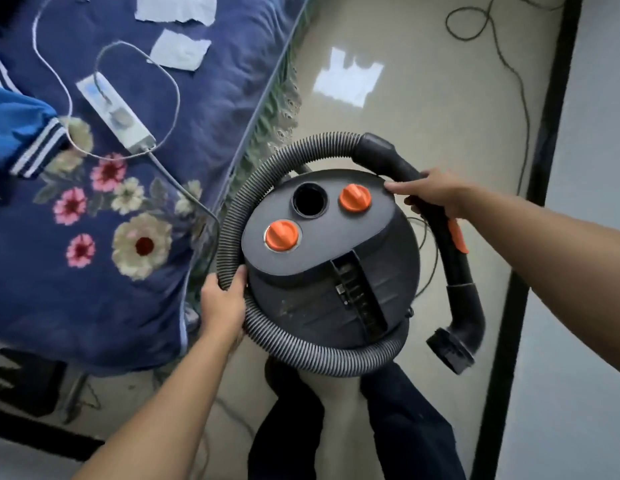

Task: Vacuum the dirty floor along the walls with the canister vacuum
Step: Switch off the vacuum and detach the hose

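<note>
My left hand [221,303] curled round the grey ribbed hose [232,216]; my right hand [436,194] gripped its curved black plastic handle [450,251]. The hose looped around the round black canister vacuum [322,296] with two orange knobs, over the beige floor [422,109], beside the edge of the floral blue quilt [204,109].

White power strip [116,112] and paper scraps [180,50] lie on floral blanket [218,105].

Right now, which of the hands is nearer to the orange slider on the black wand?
Right. The right hand grips the black wand right next to the orange slider. The left hand grips the ribbed hose on the far side of the canister.
</note>
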A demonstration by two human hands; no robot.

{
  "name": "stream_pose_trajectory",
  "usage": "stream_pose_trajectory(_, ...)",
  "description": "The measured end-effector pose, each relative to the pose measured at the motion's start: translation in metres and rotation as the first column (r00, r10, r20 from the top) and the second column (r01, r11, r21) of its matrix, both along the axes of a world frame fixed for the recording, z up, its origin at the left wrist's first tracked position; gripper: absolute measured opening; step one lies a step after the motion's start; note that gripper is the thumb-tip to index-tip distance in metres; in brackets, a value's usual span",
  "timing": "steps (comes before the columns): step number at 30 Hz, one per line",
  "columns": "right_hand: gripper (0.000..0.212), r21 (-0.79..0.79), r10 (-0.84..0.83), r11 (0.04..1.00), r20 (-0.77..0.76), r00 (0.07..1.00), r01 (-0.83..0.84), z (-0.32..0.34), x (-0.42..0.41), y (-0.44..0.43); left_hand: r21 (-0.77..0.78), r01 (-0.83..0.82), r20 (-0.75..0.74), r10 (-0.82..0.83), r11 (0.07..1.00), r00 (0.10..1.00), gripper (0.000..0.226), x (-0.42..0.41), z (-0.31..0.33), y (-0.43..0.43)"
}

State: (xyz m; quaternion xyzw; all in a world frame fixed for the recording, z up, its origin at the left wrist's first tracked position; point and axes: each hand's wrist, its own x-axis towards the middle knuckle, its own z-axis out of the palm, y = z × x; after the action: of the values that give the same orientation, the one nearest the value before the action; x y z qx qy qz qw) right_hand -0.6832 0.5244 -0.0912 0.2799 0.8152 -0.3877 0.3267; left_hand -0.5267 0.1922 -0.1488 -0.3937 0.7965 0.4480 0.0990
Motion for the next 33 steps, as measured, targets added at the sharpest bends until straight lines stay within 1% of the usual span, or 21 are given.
stream_pose_trajectory(1,0.045,-0.033,-0.025,0.999,0.008,1.000,0.025,0.002,0.009,0.004,0.013,0.006,-0.008,-0.006,1.000,1.000,0.037,-0.004,-0.003,-0.002)
stream_pose_trajectory(3,0.057,-0.082,-0.042,0.996,0.022,0.999,0.044,0.004,0.029,0.014,0.052,0.002,-0.027,0.000,0.999,1.000,0.043,-0.010,-0.007,-0.005)
stream_pose_trajectory(5,0.072,-0.136,-0.079,0.987,0.020,0.997,0.081,0.004,0.052,0.019,0.085,-0.030,-0.014,0.031,0.996,0.999,0.056,-0.012,-0.012,-0.009)
stream_pose_trajectory(6,0.072,-0.162,-0.089,0.982,0.033,0.995,0.093,0.004,0.056,0.016,0.089,-0.074,0.013,0.073,0.993,0.997,0.065,-0.011,-0.014,-0.010)
stream_pose_trajectory(8,0.058,-0.231,-0.187,0.954,0.029,0.982,0.189,0.014,0.087,0.021,0.072,-0.055,0.053,0.051,0.996,0.997,0.072,0.002,-0.005,0.007)
stream_pose_trajectory(10,0.049,-0.274,-0.196,0.939,0.074,0.978,0.209,0.014,0.094,0.008,0.038,-0.082,0.068,0.079,0.996,0.995,0.069,0.011,-0.002,0.006)
stream_pose_trajectory(12,0.045,-0.322,-0.207,0.919,0.093,0.974,0.226,0.020,0.108,-0.001,0.063,-0.074,0.038,0.072,0.995,0.997,0.062,0.027,0.003,0.005)
stream_pose_trajectory(13,0.041,-0.343,-0.213,0.911,0.087,0.973,0.230,0.022,0.114,-0.004,0.069,-0.084,0.047,0.080,0.994,0.996,0.060,0.031,0.003,0.000)
stream_pose_trajectory(15,0.034,-0.381,-0.219,0.898,0.047,0.975,0.220,0.024,0.127,-0.010,0.063,-0.119,0.094,0.113,0.991,0.989,0.065,0.035,0.005,-0.008)
stream_pose_trajectory(17,0.026,-0.398,-0.207,0.899,-0.017,0.978,0.184,0.030,0.136,-0.014,0.105,-0.167,0.115,0.155,0.980,0.981,0.070,0.031,0.007,-0.010)
stream_pose_trajectory(19,0.021,-0.385,-0.192,0.911,-0.074,0.979,0.149,0.033,0.141,-0.010,0.158,-0.212,0.118,0.195,0.964,0.974,0.071,0.019,0.002,-0.011)
stream_pose_trajectory(21,0.020,-0.361,-0.191,0.923,-0.118,0.974,0.137,0.039,0.144,-0.007,0.218,-0.219,0.130,0.194,0.951,0.972,0.072,0.013,-0.004,-0.011)
stream_pose_trajectory(23,0.024,-0.328,-0.190,0.936,-0.157,0.969,0.130,0.042,0.142,-0.008,0.262,-0.241,0.126,0.215,0.934,0.968,0.066,0.020,-0.001,-0.004)
stream_pose_trajectory(24,0.028,-0.311,-0.197,0.940,-0.167,0.966,0.138,0.044,0.140,-0.009,0.259,-0.241,0.124,0.215,0.935,0.969,0.063,0.029,0.000,0.000)
stream_pose_trajectory(26,0.033,-0.292,-0.224,0.942,-0.177,0.958,0.167,0.042,0.137,-0.013,0.268,-0.265,0.160,0.228,0.926,0.960,0.066,0.050,-0.001,0.008)
stream_pose_trajectory(27,0.035,-0.272,-0.231,0.946,-0.192,0.954,0.175,0.037,0.136,-0.016,0.314,-0.302,0.202,0.248,0.900,0.947,0.069,0.060,-0.001,0.013)
stream_pose_trajectory(29,0.038,-0.161,-0.179,0.977,-0.241,0.954,0.142,0.024,0.139,-0.019,0.383,-0.379,0.276,0.287,0.842,0.917,0.068,0.071,-0.001,0.026)
stream_pose_trajectory(30,0.041,-0.100,-0.138,0.988,-0.264,0.955,0.115,0.018,0.140,-0.020,0.388,-0.413,0.304,0.309,0.824,0.901,0.068,0.071,-0.001,0.032)
stream_pose_trajectory(31,0.043,-0.060,-0.114,0.993,-0.281,0.953,0.101,0.013,0.140,-0.021,0.395,-0.430,0.305,0.326,0.812,0.895,0.069,0.069,0.000,0.034)
stream_pose_trajectory(33,0.049,-0.039,-0.119,0.993,-0.282,0.952,0.112,0.009,0.133,-0.022,0.400,-0.433,0.257,0.355,0.808,0.899,0.073,0.058,0.002,0.035)
